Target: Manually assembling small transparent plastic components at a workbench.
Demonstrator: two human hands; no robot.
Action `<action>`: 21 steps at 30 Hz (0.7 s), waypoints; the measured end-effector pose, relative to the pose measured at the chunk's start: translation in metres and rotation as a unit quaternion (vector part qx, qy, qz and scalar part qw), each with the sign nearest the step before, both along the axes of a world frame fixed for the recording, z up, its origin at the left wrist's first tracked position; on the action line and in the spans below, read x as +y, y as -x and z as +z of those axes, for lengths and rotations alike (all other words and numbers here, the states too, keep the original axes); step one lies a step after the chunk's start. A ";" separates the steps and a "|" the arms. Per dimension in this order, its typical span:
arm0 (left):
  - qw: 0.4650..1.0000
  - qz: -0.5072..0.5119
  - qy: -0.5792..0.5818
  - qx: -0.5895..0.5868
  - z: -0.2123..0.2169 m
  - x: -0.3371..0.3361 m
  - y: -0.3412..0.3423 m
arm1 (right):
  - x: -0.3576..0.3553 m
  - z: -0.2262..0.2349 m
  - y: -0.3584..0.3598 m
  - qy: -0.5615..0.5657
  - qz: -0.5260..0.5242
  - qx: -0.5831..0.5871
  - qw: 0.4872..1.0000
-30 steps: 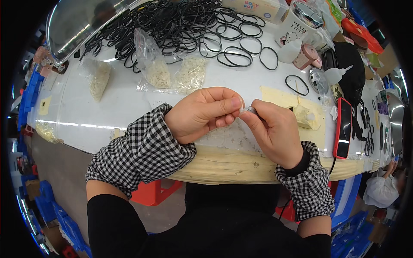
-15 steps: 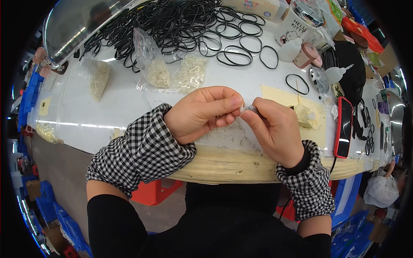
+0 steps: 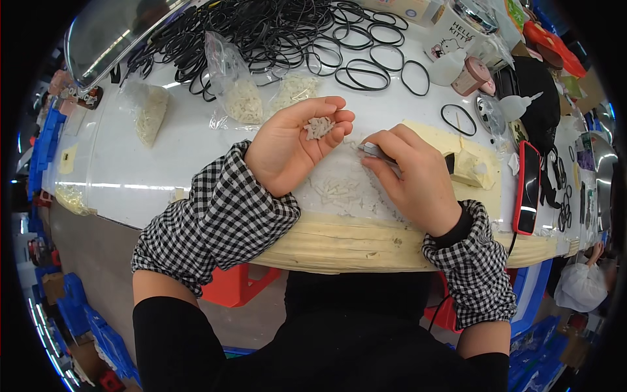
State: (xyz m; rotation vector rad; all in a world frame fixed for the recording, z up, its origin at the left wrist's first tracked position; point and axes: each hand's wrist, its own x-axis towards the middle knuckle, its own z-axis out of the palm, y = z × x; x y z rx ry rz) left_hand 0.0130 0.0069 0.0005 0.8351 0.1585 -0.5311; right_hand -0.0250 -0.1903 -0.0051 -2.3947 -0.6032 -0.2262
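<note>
My left hand [image 3: 287, 144] is turned palm up with its fingers curled into a cup. A small heap of short whitish pieces [image 3: 319, 128] lies in it. To its right, my right hand [image 3: 415, 173] pinches a small grey metal tool [image 3: 377, 152] between thumb and fingers; its exact kind is hard to make out. The tool's tip points toward the left hand, apart from it. More short whitish pieces [image 3: 336, 189] are scattered on the white tabletop between the hands, near the wooden front edge [image 3: 353, 245].
Clear bags of pale pieces [image 3: 241, 101] stand behind my left hand, another bag [image 3: 151, 117] farther left. Black rubber loops [image 3: 261, 39] are piled at the back. At right are a yellowish block [image 3: 471, 170], a red-cased phone [image 3: 526, 189] and a white squeeze bottle [image 3: 519, 106].
My left hand has turned from a pinch to an open cup, showing the pieces in its palm. My right hand has drawn slightly lower and apart from it, still with the grey tool.
</note>
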 end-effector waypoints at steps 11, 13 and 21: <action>0.997 -0.027 -0.067 -0.033 0.002 -0.001 0.000 | -0.001 -0.004 -0.003 -0.020 0.016 -0.005 1.000; 0.996 -0.052 -0.066 -0.043 -0.003 -0.001 -0.002 | -0.002 -0.003 -0.003 -0.010 0.017 0.008 1.000; 0.972 -0.211 -0.073 -0.071 -0.003 -0.001 0.004 | -0.001 0.020 0.000 -0.187 -0.002 -0.004 0.982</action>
